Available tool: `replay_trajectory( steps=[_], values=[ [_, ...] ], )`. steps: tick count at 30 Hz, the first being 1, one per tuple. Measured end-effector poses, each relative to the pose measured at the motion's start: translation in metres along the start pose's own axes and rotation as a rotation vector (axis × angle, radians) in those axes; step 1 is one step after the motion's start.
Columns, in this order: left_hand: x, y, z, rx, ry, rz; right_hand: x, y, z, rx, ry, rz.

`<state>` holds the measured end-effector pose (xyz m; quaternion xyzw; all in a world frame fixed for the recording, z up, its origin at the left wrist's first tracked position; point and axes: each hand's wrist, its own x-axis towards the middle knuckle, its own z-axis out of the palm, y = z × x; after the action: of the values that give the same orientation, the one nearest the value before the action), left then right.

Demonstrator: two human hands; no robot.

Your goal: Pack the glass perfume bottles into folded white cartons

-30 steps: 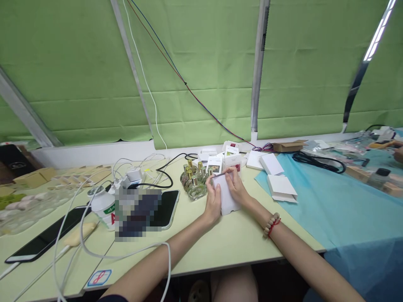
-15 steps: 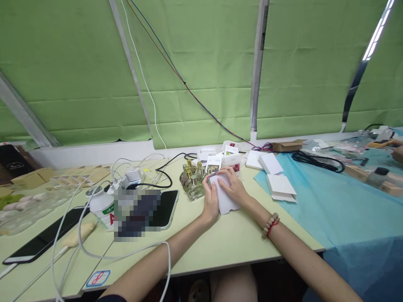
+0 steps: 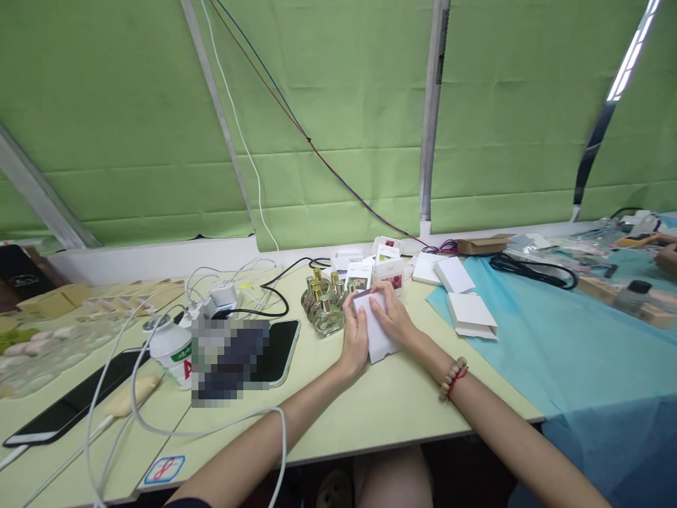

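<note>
Between my two hands is a flat white cardboard box (image 3: pixel 379 334), held just over the pale yellow table. My left hand (image 3: pixel 356 334) wraps its left side, the thumb lying along the edge. From the right, my right hand (image 3: pixel 394 314) grips the far side, with its thumb on the upper face. A beaded bracelet with a red string circles my right wrist. Just left of my hands stand several glass perfume bottles (image 3: pixel 328 321) with gold caps. Behind them lie small printed white boxes (image 3: pixel 388 271), partly hidden by my fingers.
White boxes (image 3: pixel 472 315) lie at the right by a blue cloth (image 3: pixel 529 339). To the left are a phone (image 3: pixel 280 353), a white bottle (image 3: pixel 170 346), a tablet (image 3: pixel 79 398) and tangled white cables. A black cable coil (image 3: pixel 534 272) and another person's hand (image 3: pixel 667 255) are far right.
My right thumb has shifted slightly on the box's upper face, and a darker strip at its far end shows more. Both hands stay in nearly the same place.
</note>
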<state>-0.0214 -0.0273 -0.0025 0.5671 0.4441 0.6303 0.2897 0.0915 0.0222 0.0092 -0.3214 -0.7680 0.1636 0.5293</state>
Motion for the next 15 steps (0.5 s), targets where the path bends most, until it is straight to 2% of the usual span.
replay_trajectory(
  steps=[9,15],
  values=[
    [-0.0014,0.0012,-0.0001,0.042,-0.013,0.009,-0.0016,-0.0009,0.0003,0.003,0.009,0.021],
    [-0.0001,0.0005,0.0004,0.044,0.014,0.036,0.0001,-0.005,-0.0024,-0.004,0.005,-0.036]
  ],
)
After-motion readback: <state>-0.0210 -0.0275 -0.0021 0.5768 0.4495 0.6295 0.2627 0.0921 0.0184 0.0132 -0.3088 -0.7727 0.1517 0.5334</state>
